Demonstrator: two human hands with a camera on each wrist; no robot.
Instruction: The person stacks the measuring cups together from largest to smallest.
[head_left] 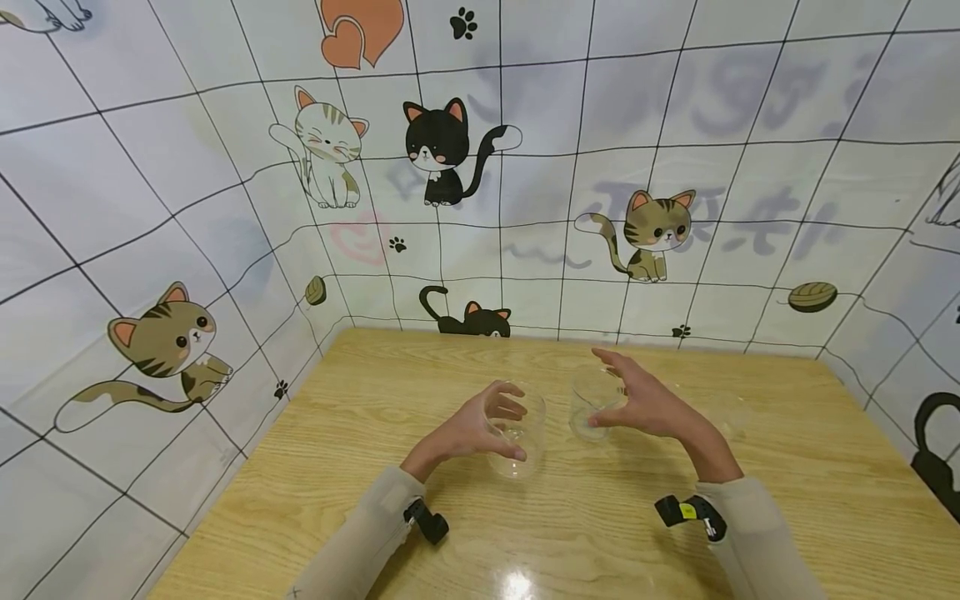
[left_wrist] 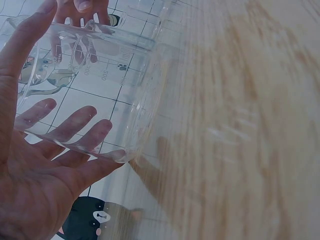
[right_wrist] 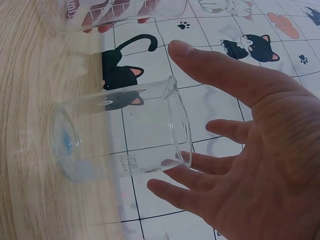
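Observation:
Two clear glass beakers stand upright on the wooden table. The larger beaker (head_left: 531, 433), with printed measuring marks that show in the left wrist view, has my left hand (head_left: 480, 425) around its left side. Its curved fingers (left_wrist: 75, 120) show through the glass, and the thumb lies along the near side. To the right stands the smaller beaker (right_wrist: 120, 132), with a bluish spot on its base. My right hand (head_left: 648, 400) is spread beside this one, thumb and fingers apart around its right side near the rim. Whether a fingertip touches the glass is hard to tell.
Right of my right hand, a faint transparent object (head_left: 727, 417) is on the table (head_left: 585, 533); its kind is unclear. A white wall covering (head_left: 540, 183) with grid lines and cartoon cats rises behind the table and along both sides.

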